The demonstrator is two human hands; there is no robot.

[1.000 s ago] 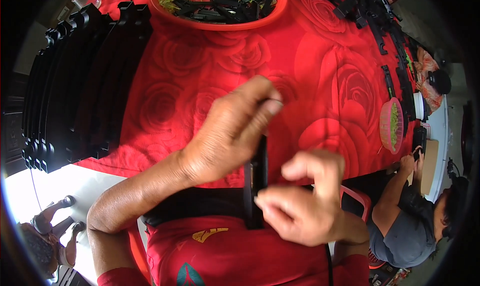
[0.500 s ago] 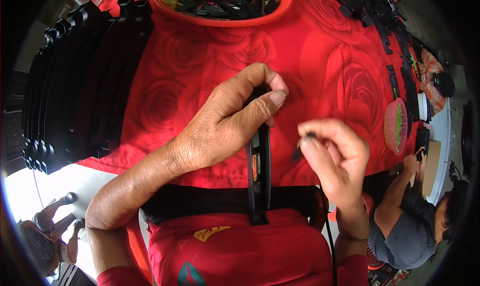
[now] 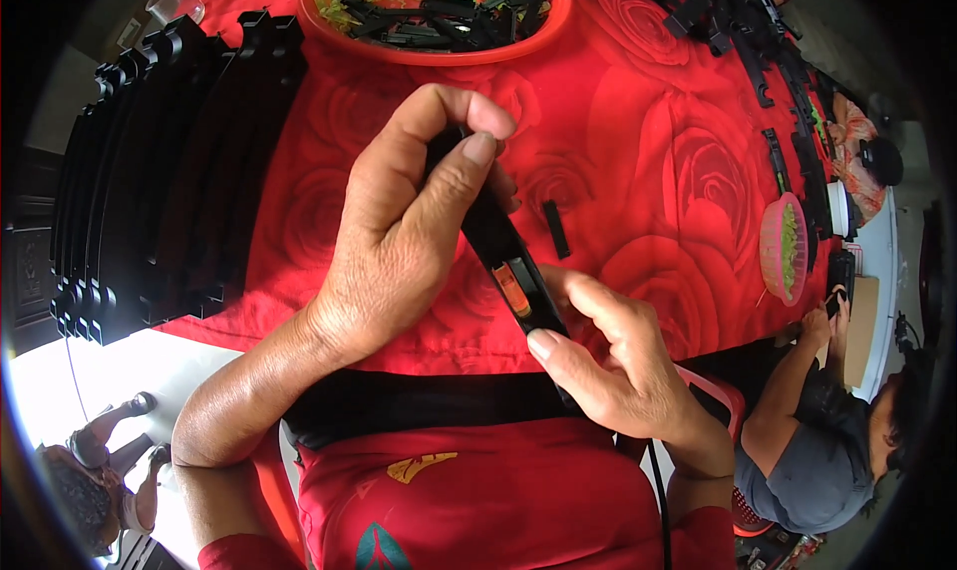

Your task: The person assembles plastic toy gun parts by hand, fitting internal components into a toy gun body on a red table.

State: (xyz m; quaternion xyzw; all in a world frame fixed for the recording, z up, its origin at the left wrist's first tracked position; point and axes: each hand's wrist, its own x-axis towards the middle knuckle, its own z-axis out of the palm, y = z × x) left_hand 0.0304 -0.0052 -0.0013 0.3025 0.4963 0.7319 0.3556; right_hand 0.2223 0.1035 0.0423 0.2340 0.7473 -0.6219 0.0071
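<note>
A long black plastic part [image 3: 495, 239] with a slot along it slants across the front of me, over the table's near edge. Through the slot shows an orange piece [image 3: 513, 291]. Around the part's far end my left hand [image 3: 399, 211] is closed, thumb and fingers hiding that end. My right hand [image 3: 618, 361] grips the lower end between thumb and fingers, beside the orange piece. To the right of the part, a small black strip [image 3: 555, 229] lies by itself on the red rose-patterned cloth [image 3: 688, 261].
A red basin [image 3: 439, 58] of black and yellow-green pieces stands at the far side. Long black parts [image 3: 150, 191] are stacked at the left. More black parts [image 3: 738, 31] and a pink basket [image 3: 773, 261] line the right, where a co-worker [image 3: 807, 450] sits.
My left hand has moved left and away from me, tilting the black part. My right hand has gone from holding a small dark piece to gripping the part; a black strip now lies on the cloth.
</note>
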